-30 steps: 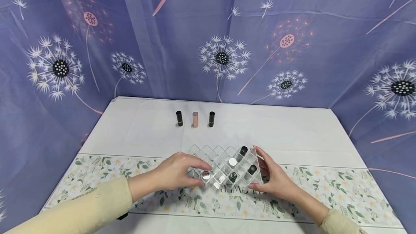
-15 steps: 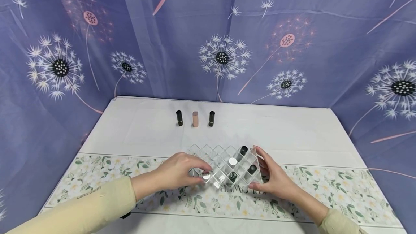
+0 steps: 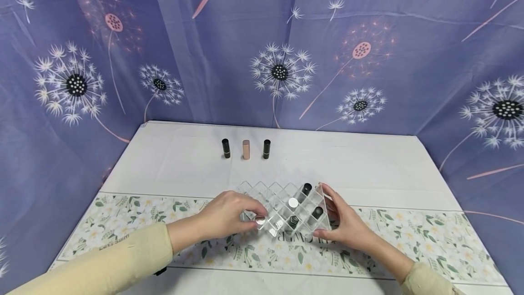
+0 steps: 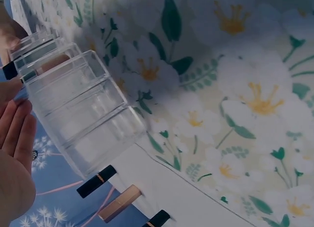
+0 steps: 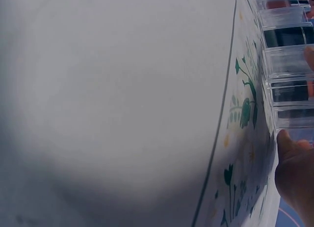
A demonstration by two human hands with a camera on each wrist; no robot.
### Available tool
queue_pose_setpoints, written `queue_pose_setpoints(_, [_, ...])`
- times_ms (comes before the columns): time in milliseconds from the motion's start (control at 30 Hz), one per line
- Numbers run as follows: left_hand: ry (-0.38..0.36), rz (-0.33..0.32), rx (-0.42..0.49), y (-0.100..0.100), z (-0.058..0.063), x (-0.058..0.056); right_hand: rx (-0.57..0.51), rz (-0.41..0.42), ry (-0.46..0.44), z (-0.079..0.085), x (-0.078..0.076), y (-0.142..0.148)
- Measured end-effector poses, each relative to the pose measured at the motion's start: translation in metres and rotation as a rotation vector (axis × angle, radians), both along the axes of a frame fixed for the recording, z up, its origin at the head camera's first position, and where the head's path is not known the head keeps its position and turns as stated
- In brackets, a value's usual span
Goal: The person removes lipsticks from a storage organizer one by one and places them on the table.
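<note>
A clear acrylic lipstick organizer (image 3: pixel 275 190) with diamond-shaped compartments lies before me on the floral strip. At its front left compartment my left hand (image 3: pixel 229 215) pinches a silver-topped lipstick (image 3: pixel 260 219) between thumb and fingers; most of the tube is hidden. My right hand (image 3: pixel 345 224) grips the organizer's right end, fingers behind and thumb in front. Further right in the compartments stand a white-topped tube (image 3: pixel 293 203), two black lipsticks, one at the back (image 3: pixel 306 189), and a dark faceted cap (image 3: pixel 293 221). In the left wrist view, the organizer (image 4: pixel 93 119) appears beside my left hand (image 4: pixel 17 148).
Behind the organizer, a black lipstick (image 3: pixel 226 148), a rose-pink lipstick (image 3: pixel 246 150) and another black lipstick (image 3: pixel 267 149) stand upright in a row on the white table (image 3: pixel 348 163). A blue dandelion-print curtain (image 3: pixel 229 58) borders the table at the back and sides.
My left hand has edged slightly right, its thumb and fingers drawing closer together around the silver-topped lipstick. The right hand and organizer have stayed in place.
</note>
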State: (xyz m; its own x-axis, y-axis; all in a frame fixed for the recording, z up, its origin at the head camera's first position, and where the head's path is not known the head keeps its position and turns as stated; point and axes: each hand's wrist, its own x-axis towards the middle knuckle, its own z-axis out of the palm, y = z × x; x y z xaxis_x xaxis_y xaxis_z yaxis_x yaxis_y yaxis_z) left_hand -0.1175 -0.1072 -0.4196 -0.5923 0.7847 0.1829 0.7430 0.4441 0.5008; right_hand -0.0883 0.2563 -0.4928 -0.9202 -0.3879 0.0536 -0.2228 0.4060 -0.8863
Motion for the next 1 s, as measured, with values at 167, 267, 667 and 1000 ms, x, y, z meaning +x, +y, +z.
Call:
queue_pose_setpoints(167, [-0.027,0.023,0.007,0.002,0.011,-0.001,0.017,-0.002,0.003,0.000,0.000,0.000])
queue_pose_setpoints(267, [-0.068,0.046,0.017,0.002,0.022,-0.002,0.020,-0.002,0.000,0.000,0.000,0.000])
queue_pose_setpoints(667, [-0.076,0.047,0.107,-0.001,0.055,-0.008,0.043,-0.009,0.005,0.001,0.000,0.000])
queue_pose_setpoints(1000, [0.061,0.101,0.118,0.007,0.070,-0.028,0.039,-0.012,0.003,0.000,0.001,0.001])
